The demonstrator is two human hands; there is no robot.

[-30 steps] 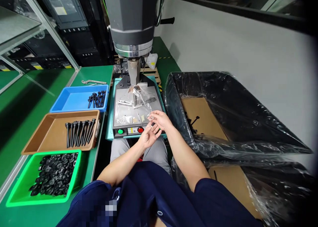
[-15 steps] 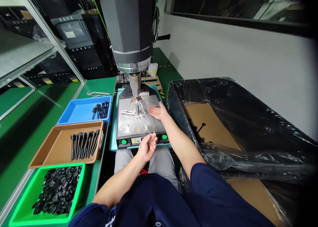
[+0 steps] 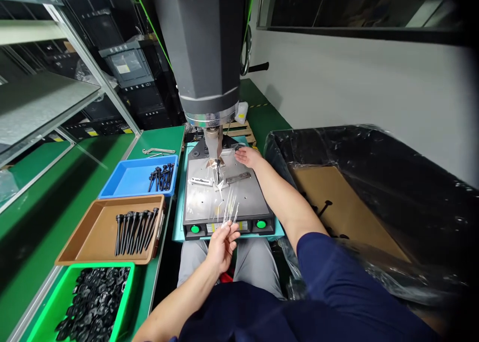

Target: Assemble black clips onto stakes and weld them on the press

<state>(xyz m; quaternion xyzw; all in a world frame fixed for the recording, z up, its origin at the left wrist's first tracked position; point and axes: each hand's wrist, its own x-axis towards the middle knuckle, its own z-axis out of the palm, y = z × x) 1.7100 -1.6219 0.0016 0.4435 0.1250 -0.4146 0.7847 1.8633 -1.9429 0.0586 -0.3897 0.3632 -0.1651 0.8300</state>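
Observation:
My left hand (image 3: 222, 247) is closed at the front edge of a machine's metal plate (image 3: 198, 207), thumb and fingers pinching what looks like clear plastic film (image 3: 231, 207) with bright glints. The film stretches away over the plate. At the plate's back right corner, my right hand (image 3: 249, 157) is open, fingers stretched toward the machine. A small dark thing behind its fingertips is too unclear to name. Between the hands and the machine head (image 3: 204, 58), a metal tip (image 3: 213, 142) points down at a small fixture (image 3: 218, 175) in the plate's middle.
On the left bench stand a blue tray (image 3: 116, 178) and a brown tray (image 3: 90, 232), both with black bolt-like parts, and a green bin (image 3: 130, 282) of small black parts. A wrench (image 3: 160, 151) lies behind. To my right is a box lined with black plastic (image 3: 355, 157).
My right hand has moved back from the middle of the plate toward its back right corner. My left hand has come slightly nearer me, still pinching. The view has shifted a little.

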